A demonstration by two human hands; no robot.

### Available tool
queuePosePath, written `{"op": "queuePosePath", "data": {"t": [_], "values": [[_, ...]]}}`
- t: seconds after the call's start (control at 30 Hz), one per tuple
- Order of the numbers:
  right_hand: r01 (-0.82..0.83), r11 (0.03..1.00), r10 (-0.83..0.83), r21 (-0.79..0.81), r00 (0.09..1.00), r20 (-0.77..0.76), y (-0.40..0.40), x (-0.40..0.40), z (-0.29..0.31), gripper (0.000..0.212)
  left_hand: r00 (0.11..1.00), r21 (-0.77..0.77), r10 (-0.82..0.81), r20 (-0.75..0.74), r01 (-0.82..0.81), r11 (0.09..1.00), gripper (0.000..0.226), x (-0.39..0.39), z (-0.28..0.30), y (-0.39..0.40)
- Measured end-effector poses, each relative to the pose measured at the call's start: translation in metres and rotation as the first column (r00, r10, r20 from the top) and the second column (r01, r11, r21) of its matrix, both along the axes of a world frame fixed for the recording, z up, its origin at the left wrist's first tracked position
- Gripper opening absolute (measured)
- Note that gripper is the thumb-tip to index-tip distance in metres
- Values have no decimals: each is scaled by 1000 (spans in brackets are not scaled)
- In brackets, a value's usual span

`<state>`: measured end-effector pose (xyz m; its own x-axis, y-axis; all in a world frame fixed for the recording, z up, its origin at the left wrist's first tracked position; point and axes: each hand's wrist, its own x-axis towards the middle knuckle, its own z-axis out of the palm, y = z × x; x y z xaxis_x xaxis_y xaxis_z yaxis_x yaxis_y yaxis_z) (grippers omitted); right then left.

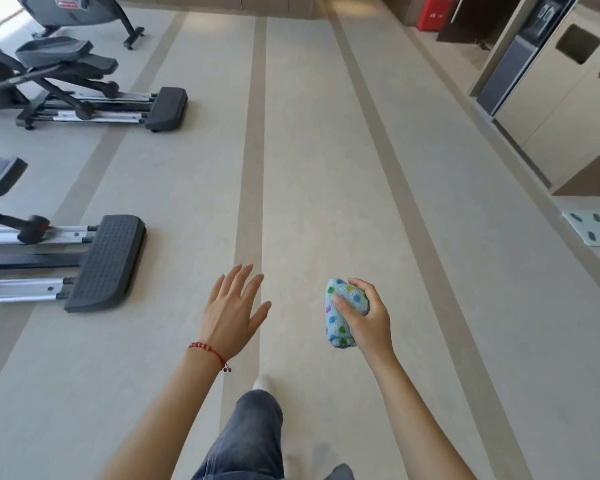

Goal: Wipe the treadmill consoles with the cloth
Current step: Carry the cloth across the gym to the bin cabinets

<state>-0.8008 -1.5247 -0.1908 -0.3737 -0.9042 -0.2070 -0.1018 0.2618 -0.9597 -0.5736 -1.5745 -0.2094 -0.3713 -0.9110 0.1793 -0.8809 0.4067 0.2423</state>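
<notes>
Gym floor (326, 168), machines (84, 265) cut off.

The cloth (343, 311) is a light-blue fluffy towel dotted with green, purple and yellow spots, bunched into a compact roll, upright, clasped in the right hand (364, 320).

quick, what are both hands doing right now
Left hand: open, fingers spread, holding nothing.
Right hand: closed around the rolled blue cloth.
</notes>
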Motion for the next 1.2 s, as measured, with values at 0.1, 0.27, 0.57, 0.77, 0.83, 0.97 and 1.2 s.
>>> {"op": "queuePosePath", "data": {"t": [0.1,0.27,0.57,0.77,0.83,0.97,1.2], "values": [[17,1000,-17,-2,1000,7,-63,-12,-8,32,1000,-3,-25,-7,25,1000,64,-14,-7,-68],[60,998,-60,-9,998,22,-200,-35,-14,33,999,22,-53,-9,53,998,65,-37,-13,-212],[160,987,-159,-13,986,40,-397,-89,5,32,990,34,-138,-9,138,990,66,-96,8,-432],[200,980,-200,-6,980,19,-519,-144,-11,32,978,32,-207,-9,207,978,70,-157,-8,-561],[200,980,-200,-11,979,27,-565,-164,-15,32,975,25,-220,-9,220,975,70,-179,-14,-607],[175,984,-174,-17,984,24,-660,-208,-12,32,975,23,-221,-3,221,975,70,-225,-11,-699],[151,988,-151,-22,988,14,-806,-273,1,33,979,17,-205,17,204,979,71,-291,6,-839]]}}
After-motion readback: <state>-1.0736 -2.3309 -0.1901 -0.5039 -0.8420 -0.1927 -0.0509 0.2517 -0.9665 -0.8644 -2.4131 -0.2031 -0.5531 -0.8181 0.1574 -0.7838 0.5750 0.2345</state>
